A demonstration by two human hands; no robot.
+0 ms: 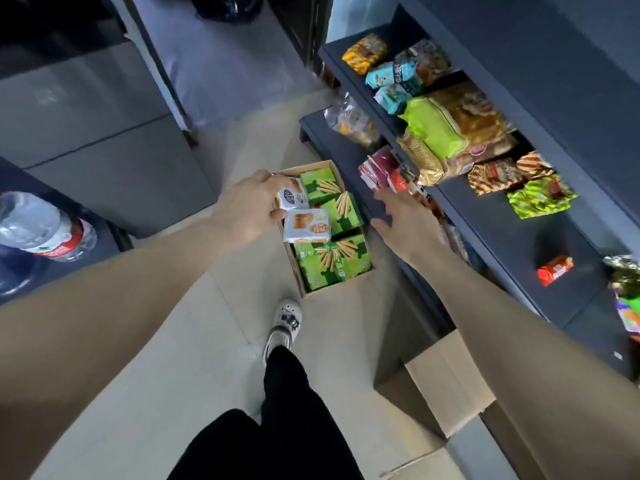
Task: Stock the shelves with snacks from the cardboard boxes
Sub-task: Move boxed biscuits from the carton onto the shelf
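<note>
Right now I am picking stock: my left grip is pinching white biscuit packs just above the cardboard box, my right grip is hanging released; next they are needing a bare spot on the shelf

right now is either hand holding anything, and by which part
The left hand grips two white biscuit packs by their near ends, thumb below and fingers above. The right hand is open and holds nothing.

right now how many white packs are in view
2 white packs, both held by the left hand above the box: upper pack, lower pack. More may be hidden.
</note>
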